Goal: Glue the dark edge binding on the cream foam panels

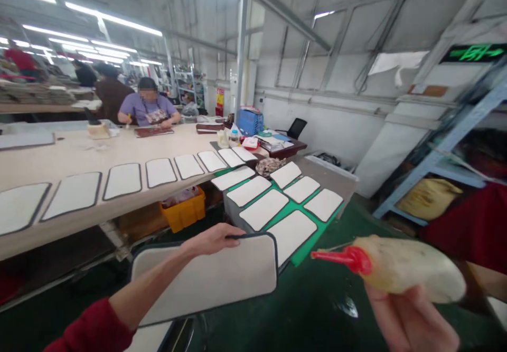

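My left hand [216, 240] grips the top edge of a white panel with a dark border [222, 275], held tilted in front of me above the floor. On the right, my right hand [412, 310] is closed round the underside of a glue bottle [415, 265], a cloudy squeeze bottle with a red nozzle pointing left. Several similar white panels [263, 207] lie in rows on the green-topped side table just beyond my left hand. More panels [122, 180] line the near edge of the long table at left. Part of another panel [150, 337] shows below the held one.
A person in a purple top [146, 109] works across the long table [79, 154]. Beneath it sits a yellow crate [184, 209]. A bundled cloth [270, 166] and a blue box [251, 121] are farther back. A blue metal rack [443, 157] stands at right.
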{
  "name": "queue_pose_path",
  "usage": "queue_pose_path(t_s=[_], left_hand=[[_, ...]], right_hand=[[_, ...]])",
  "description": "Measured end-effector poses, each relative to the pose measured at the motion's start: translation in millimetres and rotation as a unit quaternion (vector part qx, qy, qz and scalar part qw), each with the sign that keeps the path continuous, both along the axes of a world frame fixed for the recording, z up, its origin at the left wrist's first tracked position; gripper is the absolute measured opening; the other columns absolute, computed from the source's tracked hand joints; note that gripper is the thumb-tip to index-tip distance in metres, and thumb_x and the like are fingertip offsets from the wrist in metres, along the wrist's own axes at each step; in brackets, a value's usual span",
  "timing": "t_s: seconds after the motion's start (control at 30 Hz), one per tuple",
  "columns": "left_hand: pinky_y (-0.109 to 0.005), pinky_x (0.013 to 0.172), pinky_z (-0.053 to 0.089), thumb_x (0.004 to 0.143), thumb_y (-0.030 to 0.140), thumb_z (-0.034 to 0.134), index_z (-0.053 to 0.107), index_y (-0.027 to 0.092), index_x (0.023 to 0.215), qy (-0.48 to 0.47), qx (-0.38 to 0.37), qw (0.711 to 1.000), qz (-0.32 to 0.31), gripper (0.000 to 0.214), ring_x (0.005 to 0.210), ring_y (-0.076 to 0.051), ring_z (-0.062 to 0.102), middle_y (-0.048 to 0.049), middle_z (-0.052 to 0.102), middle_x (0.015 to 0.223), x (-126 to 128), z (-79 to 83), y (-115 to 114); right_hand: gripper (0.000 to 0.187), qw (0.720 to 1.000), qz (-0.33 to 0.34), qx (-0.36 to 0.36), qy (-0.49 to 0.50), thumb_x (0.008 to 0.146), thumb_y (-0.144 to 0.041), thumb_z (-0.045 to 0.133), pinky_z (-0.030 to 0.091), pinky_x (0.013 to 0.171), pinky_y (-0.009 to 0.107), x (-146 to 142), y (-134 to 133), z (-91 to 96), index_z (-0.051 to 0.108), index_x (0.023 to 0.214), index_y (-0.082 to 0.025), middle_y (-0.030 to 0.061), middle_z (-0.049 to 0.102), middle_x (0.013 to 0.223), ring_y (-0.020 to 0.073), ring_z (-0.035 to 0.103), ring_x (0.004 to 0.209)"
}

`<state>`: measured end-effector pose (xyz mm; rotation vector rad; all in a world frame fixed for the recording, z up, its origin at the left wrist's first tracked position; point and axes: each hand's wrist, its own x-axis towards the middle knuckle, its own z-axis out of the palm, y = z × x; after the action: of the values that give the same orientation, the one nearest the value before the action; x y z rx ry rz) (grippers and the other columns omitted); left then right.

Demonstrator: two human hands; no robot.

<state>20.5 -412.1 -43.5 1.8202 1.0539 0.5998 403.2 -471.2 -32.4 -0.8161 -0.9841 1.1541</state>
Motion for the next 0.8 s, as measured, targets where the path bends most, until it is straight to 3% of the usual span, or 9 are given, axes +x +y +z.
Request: queue_pose_path(t_s=[0.07, 0.13, 0.23, 0.33, 0.5, 0.6, 0.7, 0.8], left_hand=[[-0.023, 0.076, 0.047, 0.085, 0.040, 0.067, 0.079, 0.018, 0.099, 0.021, 0.007, 0.998, -0.064, 0.029, 0.085, -0.020, 0.064, -0.0007, 0.076, 0.089, -4, 28.3, 16], [-0.021, 0.072, 0.047, 0.083, 0.037, 0.069, 0.080, 0.019, 0.099, 0.040, -0.002, 0.991, -0.127, 0.026, 0.079, -0.018, 0.064, 0.0007, 0.076, 0.085, -7, 53.8, 31], [-0.021, 0.075, 0.049, 0.081, 0.032, 0.072, 0.082, 0.021, 0.102, 0.057, -0.030, 0.975, -0.214, 0.026, 0.081, -0.017, 0.065, 0.0010, 0.078, 0.091, -9, 82.9, 48], [-0.024, 0.086, 0.051, 0.080, 0.029, 0.073, 0.081, 0.019, 0.108, 0.049, -0.074, 0.953, -0.289, 0.030, 0.091, -0.019, 0.068, -0.0007, 0.079, 0.102, -6, 99.0, 60], [-0.026, 0.086, 0.053, 0.076, 0.030, 0.080, 0.082, 0.021, 0.107, 0.052, -0.102, 0.939, -0.323, 0.033, 0.093, -0.021, 0.070, 0.0005, 0.080, 0.100, -1, 110.2, 67], [-0.027, 0.086, 0.054, 0.073, 0.034, 0.084, 0.082, 0.020, 0.106, 0.052, -0.112, 0.938, -0.325, 0.035, 0.091, -0.022, 0.071, 0.0000, 0.080, 0.099, 3, 116.8, 66], [-0.029, 0.087, 0.055, 0.073, 0.035, 0.084, 0.081, 0.020, 0.108, 0.055, -0.123, 0.937, -0.323, 0.038, 0.091, -0.023, 0.072, -0.0006, 0.080, 0.100, 7, 124.6, 63], [-0.030, 0.090, 0.054, 0.074, 0.034, 0.084, 0.081, 0.019, 0.110, 0.060, -0.136, 0.936, -0.320, 0.039, 0.095, -0.024, 0.072, -0.0019, 0.080, 0.103, 12, 131.0, 59]], right_hand=[[0.077, 0.986, -0.122, -0.048, 0.099, 0.062, -0.047, 0.085, 0.022, 0.121, 0.043, -15, 14, 31.4, 0.060, 0.134, -0.038, 0.0002, 0.060, 0.140, 0.0271, 0.036, 0.145], [0.091, 0.984, -0.124, -0.056, 0.110, 0.038, -0.047, 0.095, 0.022, 0.121, 0.049, -28, 29, 55.9, 0.067, 0.124, -0.034, 0.0047, 0.065, 0.133, 0.0349, 0.042, 0.142], [0.094, 0.990, -0.101, -0.042, 0.085, 0.023, -0.045, 0.096, 0.027, 0.118, 0.058, -44, 46, 76.3, 0.071, 0.114, -0.034, 0.0051, 0.070, 0.123, 0.0396, 0.052, 0.132], [0.086, 0.996, -0.067, -0.031, 0.050, 0.023, -0.044, 0.095, 0.035, 0.112, 0.059, -57, 53, 83.6, 0.074, 0.105, -0.032, 0.0066, 0.074, 0.111, 0.0399, 0.065, 0.114], [0.061, 0.998, 0.054, 0.029, 0.003, 0.043, -0.045, 0.091, 0.044, 0.103, 0.058, -57, 57, 86.6, 0.075, 0.100, -0.027, 0.0096, 0.075, 0.086, 0.0384, 0.072, 0.094], [0.053, 0.995, 0.097, 0.037, -0.013, 0.049, -0.042, 0.089, 0.051, 0.095, 0.055, -46, 59, 89.2, 0.077, 0.097, -0.025, 0.0118, 0.075, 0.098, 0.0369, 0.072, 0.095], [0.054, 0.990, 0.132, 0.053, -0.026, 0.054, -0.036, 0.088, 0.056, 0.083, 0.048, -38, 60, 95.8, 0.077, 0.106, -0.027, 0.0105, 0.074, 0.109, 0.0328, 0.072, 0.094], [0.059, 0.988, 0.139, 0.064, -0.026, 0.056, -0.036, 0.090, 0.056, 0.085, 0.043, -35, 55, 105.7, 0.075, 0.113, -0.029, 0.0081, 0.074, 0.110, 0.0300, 0.072, 0.096]])
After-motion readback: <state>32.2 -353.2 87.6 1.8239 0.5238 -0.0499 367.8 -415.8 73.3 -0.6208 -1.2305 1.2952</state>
